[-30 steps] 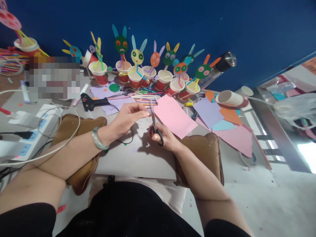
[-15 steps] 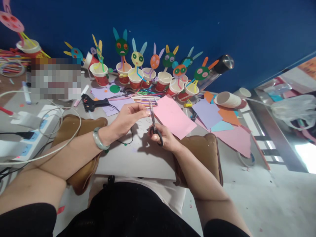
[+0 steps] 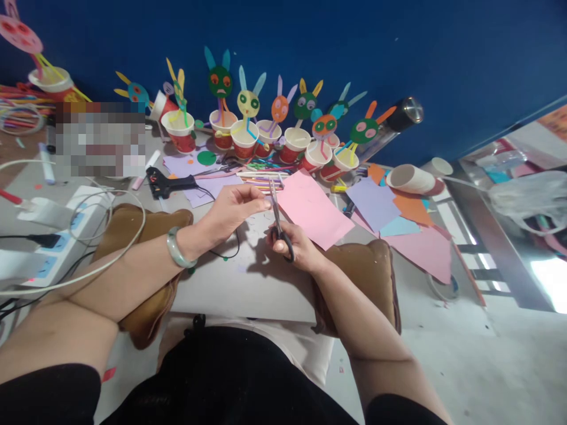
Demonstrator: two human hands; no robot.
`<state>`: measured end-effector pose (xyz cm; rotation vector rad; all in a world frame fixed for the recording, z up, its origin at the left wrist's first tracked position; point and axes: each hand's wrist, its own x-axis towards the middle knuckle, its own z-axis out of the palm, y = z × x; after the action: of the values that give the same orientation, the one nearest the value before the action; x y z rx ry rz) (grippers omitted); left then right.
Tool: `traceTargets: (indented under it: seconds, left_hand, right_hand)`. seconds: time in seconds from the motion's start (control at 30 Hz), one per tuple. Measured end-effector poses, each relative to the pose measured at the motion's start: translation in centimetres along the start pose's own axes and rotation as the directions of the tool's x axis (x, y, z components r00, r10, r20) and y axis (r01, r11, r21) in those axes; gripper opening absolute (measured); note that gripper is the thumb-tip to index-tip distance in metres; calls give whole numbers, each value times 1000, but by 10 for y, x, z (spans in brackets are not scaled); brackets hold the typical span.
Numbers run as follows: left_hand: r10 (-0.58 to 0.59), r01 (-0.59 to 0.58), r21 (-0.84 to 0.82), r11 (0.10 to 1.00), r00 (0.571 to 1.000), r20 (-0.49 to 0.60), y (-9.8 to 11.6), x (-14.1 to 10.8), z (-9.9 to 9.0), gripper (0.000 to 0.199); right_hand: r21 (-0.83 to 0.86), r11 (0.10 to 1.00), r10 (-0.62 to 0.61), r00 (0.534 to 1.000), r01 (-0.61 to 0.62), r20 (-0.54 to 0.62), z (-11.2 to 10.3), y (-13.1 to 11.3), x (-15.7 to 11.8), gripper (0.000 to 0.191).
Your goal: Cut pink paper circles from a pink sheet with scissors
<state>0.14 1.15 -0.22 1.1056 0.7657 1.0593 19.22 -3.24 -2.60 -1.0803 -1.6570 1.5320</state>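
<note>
My right hand (image 3: 295, 245) grips a pair of scissors (image 3: 277, 213) by its black handles, the blades pointing up and away from me. Beside the blades, my left hand (image 3: 237, 211) is closed in a pinch at the fingertips. Whatever it pinches is too small to make out. Both hands are above the grey table (image 3: 239, 292). Just beyond the scissors lies a sheet of pink paper (image 3: 314, 208), with several coloured sticks (image 3: 261, 176) to its left. A black glue gun (image 3: 170, 184) rests left of my left hand.
Paper cups (image 3: 245, 141) with rabbit-faced paper figures line the blue wall. Brown cushions (image 3: 358, 277) lie under both forearms. At left is a power strip (image 3: 66, 236) with loose cables. Purple paper (image 3: 372, 203), a stack of cups (image 3: 411, 179) and a flask (image 3: 405, 112) are at right.
Both hands stay almost where they were, with the scissors against the left fingertips. The whole view has shifted very slightly.
</note>
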Motion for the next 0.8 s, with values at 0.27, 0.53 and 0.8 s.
traceTargets:
  seconds: [0.27,0.53,0.8]
  left_hand:
    - [-2,2,-13,1000,1000,-5,1,0,0,22]
    - [-10,9,-26,1000,1000,-15,3,0,0,22]
    - [18,-18,9,1000,1000,-15,1,1,-2,18]
  right_hand:
    - [10,1000,29,1000,-29,-5,1,-4,0,67]
    - [6,999,38,999,-38,5,0,-2,0,66]
    - [-13,1000,-14,1000,14,5,-1,-1,0,65]
